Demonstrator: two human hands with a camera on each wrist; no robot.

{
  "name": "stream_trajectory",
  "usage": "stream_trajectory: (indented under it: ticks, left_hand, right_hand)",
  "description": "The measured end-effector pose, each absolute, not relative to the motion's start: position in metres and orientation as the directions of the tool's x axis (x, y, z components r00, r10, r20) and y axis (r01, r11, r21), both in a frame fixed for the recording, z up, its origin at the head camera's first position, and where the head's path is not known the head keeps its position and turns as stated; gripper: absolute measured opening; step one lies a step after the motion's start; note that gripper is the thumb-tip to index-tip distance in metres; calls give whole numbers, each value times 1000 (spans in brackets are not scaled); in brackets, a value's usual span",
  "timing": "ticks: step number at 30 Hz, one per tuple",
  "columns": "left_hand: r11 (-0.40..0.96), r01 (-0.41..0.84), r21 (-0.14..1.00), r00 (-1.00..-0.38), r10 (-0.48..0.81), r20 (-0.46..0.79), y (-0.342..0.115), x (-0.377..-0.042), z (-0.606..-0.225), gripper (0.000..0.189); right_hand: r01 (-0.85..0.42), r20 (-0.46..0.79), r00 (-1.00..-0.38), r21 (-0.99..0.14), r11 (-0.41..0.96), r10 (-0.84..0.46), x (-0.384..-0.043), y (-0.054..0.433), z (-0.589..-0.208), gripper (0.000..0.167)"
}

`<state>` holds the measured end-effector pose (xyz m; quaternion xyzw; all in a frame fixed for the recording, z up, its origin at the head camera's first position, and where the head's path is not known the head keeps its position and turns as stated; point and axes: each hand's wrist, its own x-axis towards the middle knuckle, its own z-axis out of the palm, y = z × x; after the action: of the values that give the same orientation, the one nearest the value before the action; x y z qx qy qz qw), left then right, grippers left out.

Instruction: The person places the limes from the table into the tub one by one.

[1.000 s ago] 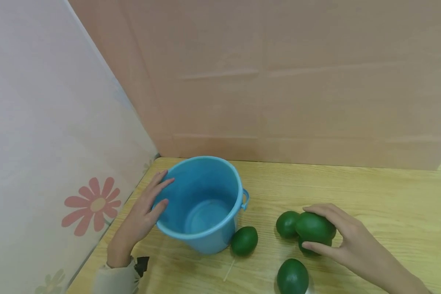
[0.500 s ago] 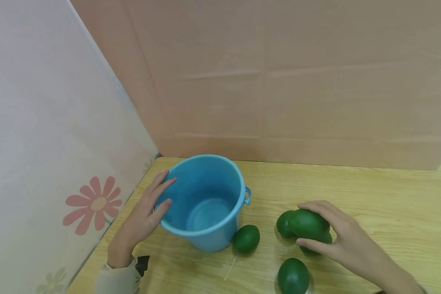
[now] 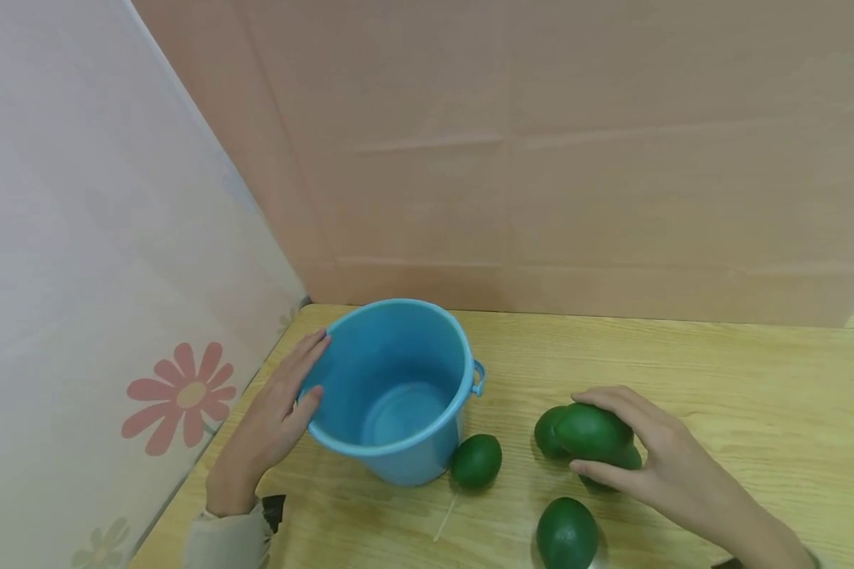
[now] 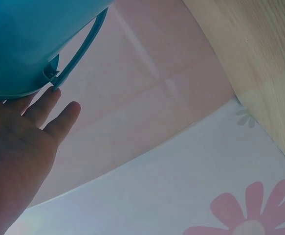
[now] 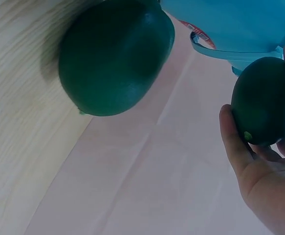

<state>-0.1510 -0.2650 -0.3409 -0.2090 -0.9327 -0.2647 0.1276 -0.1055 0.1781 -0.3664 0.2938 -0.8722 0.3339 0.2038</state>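
A dark green avocado (image 3: pixel 593 431) is held in my right hand (image 3: pixel 655 454), with the thumb below and fingers along its top. It overlaps two other avocados at the right, one at its left (image 3: pixel 549 433) and one partly hidden beneath (image 3: pixel 629 462). The right wrist view shows the held avocado (image 5: pixel 264 100) with a small pale nub at its end. My left hand (image 3: pixel 273 415) rests against the left rim of a light blue bucket (image 3: pixel 427 450), its fingers fairly straight. The bucket stands upright, and no avocado shows inside it.
One avocado (image 3: pixel 477 461) lies against the bucket's right foot, with a thin pale stick (image 3: pixel 445 518) in front. Another (image 3: pixel 568 533) lies near the front edge of the view. A flower-printed wall sheet (image 3: pixel 78 237) borders the wooden table (image 3: pixel 754 371) at left.
My right hand has shifted slightly left with the avocado. The left hand's fingertips have drawn back a little from over the bucket's opening to its rim.
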Motion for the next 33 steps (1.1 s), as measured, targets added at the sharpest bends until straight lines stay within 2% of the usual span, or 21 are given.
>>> stream_trajectory:
  ticks: [19, 26, 33]
  left_hand:
    - [772, 439, 459, -893, 318, 319, -264, -150, -338, 59]
    - [773, 435, 462, -896, 318, 311, -264, -150, -338, 59]
    - [777, 435, 455, -895, 316, 315, -264, -151, -338, 59]
  right_hand:
    - [-649, 548, -748, -485, 587, -375, -114, 158, -354, 74]
    - [-699, 610, -702, -489, 522, -368, -118, 154, -350, 75]
    - [-698, 618, -701, -492, 520, -356, -122, 150, -346, 76]
